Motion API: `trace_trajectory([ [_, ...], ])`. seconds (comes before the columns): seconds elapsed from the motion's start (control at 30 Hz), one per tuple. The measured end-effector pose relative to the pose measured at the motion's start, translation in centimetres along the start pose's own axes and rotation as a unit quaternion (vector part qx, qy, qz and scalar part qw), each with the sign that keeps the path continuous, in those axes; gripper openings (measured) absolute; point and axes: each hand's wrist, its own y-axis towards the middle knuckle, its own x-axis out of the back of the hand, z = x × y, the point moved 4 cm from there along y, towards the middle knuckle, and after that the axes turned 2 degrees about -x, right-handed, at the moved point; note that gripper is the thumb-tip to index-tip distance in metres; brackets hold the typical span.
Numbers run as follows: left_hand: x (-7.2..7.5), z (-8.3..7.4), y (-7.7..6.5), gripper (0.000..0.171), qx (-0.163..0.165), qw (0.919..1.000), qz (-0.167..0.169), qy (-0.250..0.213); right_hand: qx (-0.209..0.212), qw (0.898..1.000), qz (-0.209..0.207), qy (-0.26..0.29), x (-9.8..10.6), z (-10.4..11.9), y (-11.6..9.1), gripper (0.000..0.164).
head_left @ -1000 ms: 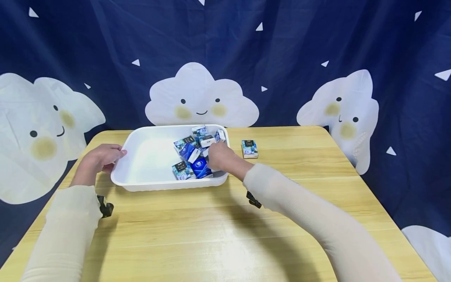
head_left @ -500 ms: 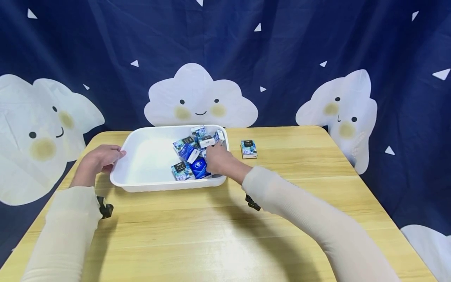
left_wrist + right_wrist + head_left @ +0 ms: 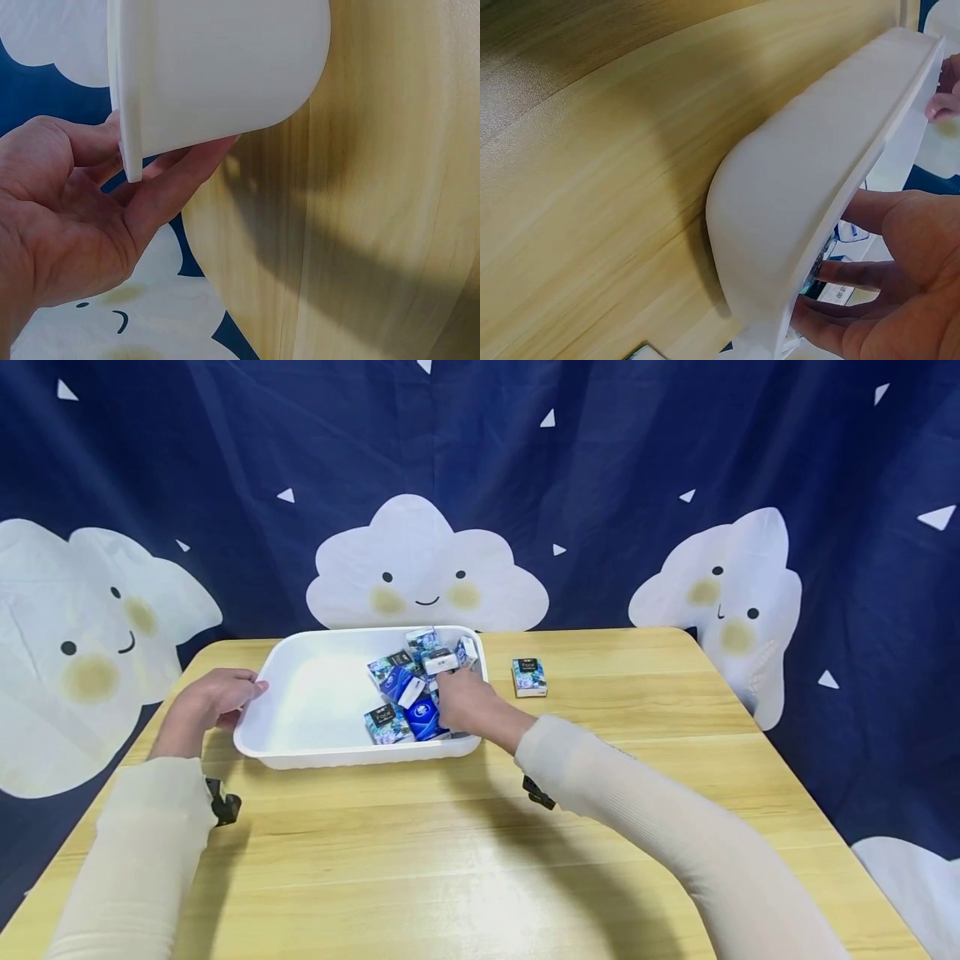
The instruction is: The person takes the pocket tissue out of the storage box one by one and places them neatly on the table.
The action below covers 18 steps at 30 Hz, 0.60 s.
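Observation:
My left hand [image 3: 217, 695] grips the left rim of a white plastic tray [image 3: 300, 758], thumb on the rim and fingers beneath, as the left wrist view shows. Small tissue packs lie heaped in the tray's right part, some with a blue floral print and black label [image 3: 388, 724], others plain dark blue [image 3: 423, 718]. My right hand [image 3: 471, 702] reaches over the right rim into this heap. In the right wrist view its thumb and fingers are spread apart among the packs, with the tips partly behind the tray wall [image 3: 787, 187]. Whether they pinch a pack is hidden.
One floral tissue pack [image 3: 530, 678] lies on the wooden table [image 3: 420, 843], a little right of the tray. Behind the table's far edge hangs a dark blue curtain [image 3: 450, 435] with white clouds. Black wrist cameras sit under both sleeves.

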Motion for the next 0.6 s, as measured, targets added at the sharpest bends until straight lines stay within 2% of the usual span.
trace_trajectory([
  [0.6,-0.04,0.08,0.17,0.056,0.015,0.9998,0.007,0.011,0.009,1.0,-0.009,-0.001,-0.06,-0.15,0.13,0.053],
])
